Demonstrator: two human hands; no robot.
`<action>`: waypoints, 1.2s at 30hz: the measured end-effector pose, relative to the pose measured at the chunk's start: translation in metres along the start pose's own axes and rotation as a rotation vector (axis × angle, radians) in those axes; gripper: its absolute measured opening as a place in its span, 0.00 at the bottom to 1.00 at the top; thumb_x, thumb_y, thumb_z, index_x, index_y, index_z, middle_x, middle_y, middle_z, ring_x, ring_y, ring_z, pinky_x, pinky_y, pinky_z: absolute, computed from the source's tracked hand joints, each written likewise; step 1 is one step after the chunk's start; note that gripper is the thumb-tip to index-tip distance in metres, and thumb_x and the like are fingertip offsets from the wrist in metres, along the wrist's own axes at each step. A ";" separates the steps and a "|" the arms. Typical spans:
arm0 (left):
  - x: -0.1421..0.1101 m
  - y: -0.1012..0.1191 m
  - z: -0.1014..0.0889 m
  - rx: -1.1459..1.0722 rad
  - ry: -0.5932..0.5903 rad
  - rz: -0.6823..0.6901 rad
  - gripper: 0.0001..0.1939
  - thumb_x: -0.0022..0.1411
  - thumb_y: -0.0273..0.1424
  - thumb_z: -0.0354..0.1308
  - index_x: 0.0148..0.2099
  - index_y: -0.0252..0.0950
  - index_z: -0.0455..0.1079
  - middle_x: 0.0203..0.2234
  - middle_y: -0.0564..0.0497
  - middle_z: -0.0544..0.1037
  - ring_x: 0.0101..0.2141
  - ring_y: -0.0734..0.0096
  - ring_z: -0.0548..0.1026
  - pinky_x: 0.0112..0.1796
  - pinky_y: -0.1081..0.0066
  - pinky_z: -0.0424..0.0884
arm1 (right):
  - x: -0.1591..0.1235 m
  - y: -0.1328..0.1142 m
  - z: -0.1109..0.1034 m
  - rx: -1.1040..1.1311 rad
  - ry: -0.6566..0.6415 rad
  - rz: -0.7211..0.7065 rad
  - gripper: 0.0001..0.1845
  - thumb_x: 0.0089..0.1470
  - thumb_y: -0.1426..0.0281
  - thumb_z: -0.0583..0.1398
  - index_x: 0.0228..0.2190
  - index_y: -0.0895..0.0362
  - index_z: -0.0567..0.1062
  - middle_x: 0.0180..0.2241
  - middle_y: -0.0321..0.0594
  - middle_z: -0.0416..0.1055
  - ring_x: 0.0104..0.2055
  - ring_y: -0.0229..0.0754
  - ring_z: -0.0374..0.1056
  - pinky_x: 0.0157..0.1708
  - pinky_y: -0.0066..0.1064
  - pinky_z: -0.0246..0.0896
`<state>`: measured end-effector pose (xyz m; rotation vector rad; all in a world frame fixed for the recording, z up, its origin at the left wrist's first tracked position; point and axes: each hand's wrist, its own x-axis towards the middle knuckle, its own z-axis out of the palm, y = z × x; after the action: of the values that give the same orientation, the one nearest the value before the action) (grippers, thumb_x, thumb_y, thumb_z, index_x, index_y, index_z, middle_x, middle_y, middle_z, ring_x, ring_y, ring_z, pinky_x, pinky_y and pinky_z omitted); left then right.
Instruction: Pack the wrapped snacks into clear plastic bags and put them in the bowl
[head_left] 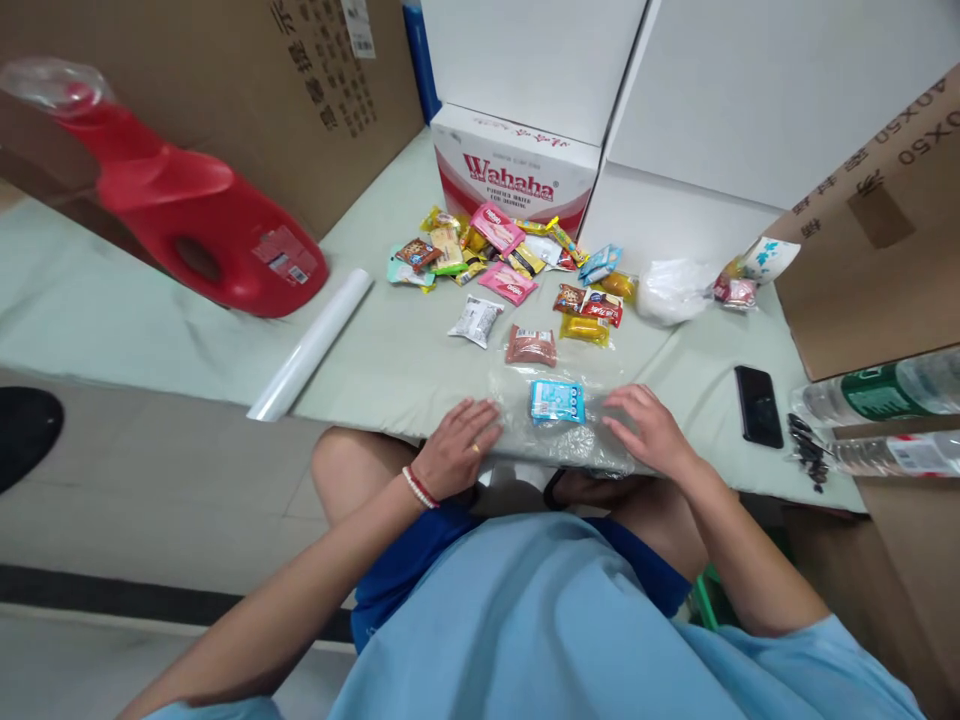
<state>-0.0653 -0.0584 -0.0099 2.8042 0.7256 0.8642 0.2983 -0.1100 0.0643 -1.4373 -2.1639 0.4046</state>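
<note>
A sheet of clear plastic film (517, 425) lies at the front edge of the cloth-covered table, with a blue snack packet (557, 401) resting on it. My left hand (459, 447) is flat at the film's left side, its fingers stretched out. On the other side, my right hand (646, 428) has its fingers apart and touches or hovers at the film's right edge; which one I cannot tell. Just beyond the blue packet sits a brown-pink snack packet (531, 345). A silver-white packet (476, 320) lies further left.
A pile of wrapped snacks (495, 228) stands before the Wahaha carton (517, 170). To the left are a white roll (311, 345) and a large red jug (210, 220). At right are a white plastic bag (673, 290), a phone (758, 406) and plastic bottles (885, 390).
</note>
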 end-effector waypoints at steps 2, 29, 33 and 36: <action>-0.012 0.003 0.004 -0.023 -0.136 0.092 0.27 0.61 0.21 0.54 0.62 0.40 0.68 0.64 0.39 0.70 0.69 0.53 0.58 0.65 0.46 0.59 | -0.030 -0.002 -0.001 0.004 -0.037 -0.054 0.13 0.64 0.67 0.60 0.50 0.51 0.73 0.47 0.47 0.72 0.50 0.52 0.68 0.50 0.47 0.69; 0.037 0.017 0.004 0.132 -0.394 -0.020 0.29 0.67 0.24 0.49 0.67 0.51 0.67 0.56 0.41 0.71 0.54 0.53 0.68 0.49 0.56 0.66 | -0.029 0.002 -0.001 0.284 -0.055 0.033 0.10 0.66 0.64 0.55 0.40 0.51 0.76 0.45 0.45 0.77 0.47 0.47 0.74 0.49 0.41 0.70; 0.038 0.012 0.008 0.117 -0.356 -0.089 0.29 0.65 0.22 0.49 0.65 0.45 0.69 0.54 0.39 0.73 0.53 0.53 0.68 0.49 0.55 0.67 | -0.023 0.006 -0.003 0.385 -0.035 0.122 0.11 0.65 0.61 0.58 0.37 0.52 0.76 0.43 0.44 0.77 0.46 0.46 0.74 0.47 0.40 0.69; 0.040 0.005 0.011 0.082 -0.283 -0.167 0.23 0.66 0.24 0.51 0.59 0.43 0.74 0.52 0.40 0.74 0.52 0.54 0.68 0.50 0.55 0.67 | -0.018 0.011 -0.001 0.447 -0.027 0.226 0.13 0.63 0.56 0.60 0.35 0.52 0.77 0.41 0.43 0.77 0.43 0.46 0.73 0.44 0.39 0.68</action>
<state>-0.0280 -0.0433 0.0028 2.8012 0.9471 0.4080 0.3128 -0.1219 0.0553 -1.4175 -1.7804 0.9278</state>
